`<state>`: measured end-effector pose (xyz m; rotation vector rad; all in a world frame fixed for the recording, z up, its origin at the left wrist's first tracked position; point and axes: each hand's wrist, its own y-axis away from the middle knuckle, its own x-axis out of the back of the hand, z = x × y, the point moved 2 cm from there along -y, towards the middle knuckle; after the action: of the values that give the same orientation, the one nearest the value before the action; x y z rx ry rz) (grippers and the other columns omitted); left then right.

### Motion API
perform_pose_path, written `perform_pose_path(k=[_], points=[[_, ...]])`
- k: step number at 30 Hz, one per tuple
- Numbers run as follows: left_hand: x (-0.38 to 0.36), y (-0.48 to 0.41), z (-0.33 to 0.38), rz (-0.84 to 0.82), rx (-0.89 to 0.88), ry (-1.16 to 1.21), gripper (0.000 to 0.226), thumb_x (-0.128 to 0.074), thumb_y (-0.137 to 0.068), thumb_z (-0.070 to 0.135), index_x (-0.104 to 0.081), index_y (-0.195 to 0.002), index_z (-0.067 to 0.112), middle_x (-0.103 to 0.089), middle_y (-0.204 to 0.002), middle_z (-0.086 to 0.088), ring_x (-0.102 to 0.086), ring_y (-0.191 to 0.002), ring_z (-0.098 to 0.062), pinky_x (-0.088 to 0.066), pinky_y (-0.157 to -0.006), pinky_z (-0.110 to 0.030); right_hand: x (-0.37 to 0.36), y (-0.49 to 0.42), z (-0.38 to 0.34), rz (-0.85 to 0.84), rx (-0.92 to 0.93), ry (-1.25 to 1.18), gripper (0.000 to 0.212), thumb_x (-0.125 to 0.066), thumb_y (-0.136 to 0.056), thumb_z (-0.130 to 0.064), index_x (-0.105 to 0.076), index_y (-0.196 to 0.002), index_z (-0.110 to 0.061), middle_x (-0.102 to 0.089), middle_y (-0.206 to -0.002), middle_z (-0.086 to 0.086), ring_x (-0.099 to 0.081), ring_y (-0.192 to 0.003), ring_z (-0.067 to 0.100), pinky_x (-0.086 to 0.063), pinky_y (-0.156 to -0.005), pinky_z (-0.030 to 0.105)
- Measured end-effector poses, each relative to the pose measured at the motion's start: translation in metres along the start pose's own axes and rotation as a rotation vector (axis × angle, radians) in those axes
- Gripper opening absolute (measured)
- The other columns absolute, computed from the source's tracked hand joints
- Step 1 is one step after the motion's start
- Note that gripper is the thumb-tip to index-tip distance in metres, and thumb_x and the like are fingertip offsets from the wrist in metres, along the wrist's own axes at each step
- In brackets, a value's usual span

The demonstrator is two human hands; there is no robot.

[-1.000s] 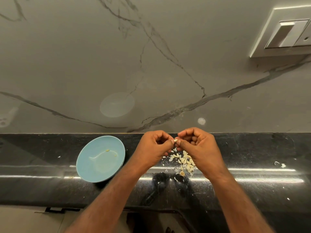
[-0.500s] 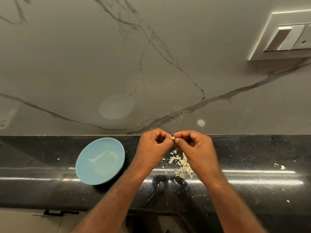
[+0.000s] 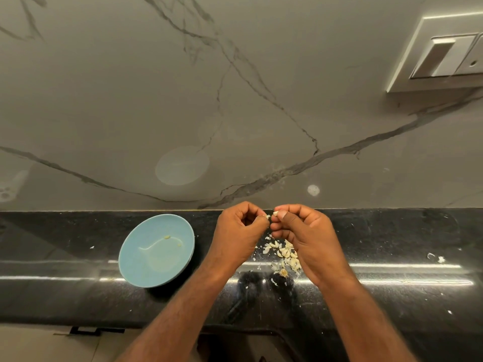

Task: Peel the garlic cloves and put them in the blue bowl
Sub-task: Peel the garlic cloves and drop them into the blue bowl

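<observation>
At the centre of the frame, a garlic clove (image 3: 275, 213) is pinched between the thumb and fingers of the right hand (image 3: 303, 233), and a small pale scrap (image 3: 267, 217) is held at the curled fingertips of the left hand (image 3: 239, 232), just beside it. Below the hands, a pile of peels (image 3: 283, 253) is scattered on the black countertop (image 3: 392, 244). Left of centre, the blue bowl (image 3: 136, 267) is seen with two small pale pieces (image 3: 167, 237) inside. A switch panel (image 3: 444, 56) is mounted on the marble wall (image 3: 235, 87) at upper right.

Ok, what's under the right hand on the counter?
A pile of pale garlic bits on the black counter, showing left of the right hand. The hand covers the pile's right part.
</observation>
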<state>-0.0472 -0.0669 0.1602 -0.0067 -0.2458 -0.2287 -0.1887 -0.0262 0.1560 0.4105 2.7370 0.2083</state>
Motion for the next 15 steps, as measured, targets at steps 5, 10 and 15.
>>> perform_pose_path(k=[5,10,15], points=[[0.0003,-0.0038,-0.0042,0.057,0.041,-0.073,0.017,-0.063,-0.088,0.010,-0.068,-0.081,0.024,-0.069,-0.076,-0.005,-0.064,-0.072,-0.022,-0.057,-0.071,-0.043,0.0041,0.0000,-0.0005,-0.012,-0.090,-0.180,0.009,-0.059,-0.093,0.001,-0.067,-0.097,0.001,-0.073,-0.087,0.017,-0.069,-0.076,0.022,-0.059,-0.067,0.027],[-0.0010,-0.0065,-0.0041,0.091,-0.017,-0.169,0.020,-0.059,-0.093,0.013,-0.067,-0.078,0.024,-0.068,-0.073,0.002,-0.065,-0.071,-0.016,-0.055,-0.066,-0.030,0.0054,-0.0015,0.0021,0.007,-0.095,-0.159,0.009,-0.060,-0.092,0.002,-0.068,-0.097,-0.001,-0.072,-0.083,0.014,-0.068,-0.073,0.020,-0.058,-0.066,0.026],[-0.0038,-0.0097,-0.0035,0.095,0.004,-0.215,0.027,-0.051,-0.096,0.013,-0.067,-0.076,0.018,-0.066,-0.068,-0.001,-0.047,-0.050,-0.001,-0.037,-0.052,-0.018,0.0047,-0.0018,0.0031,0.010,-0.074,-0.071,0.014,-0.059,-0.095,0.002,-0.070,-0.100,-0.004,-0.070,-0.081,0.009,-0.064,-0.074,0.016,-0.055,-0.070,0.028]])
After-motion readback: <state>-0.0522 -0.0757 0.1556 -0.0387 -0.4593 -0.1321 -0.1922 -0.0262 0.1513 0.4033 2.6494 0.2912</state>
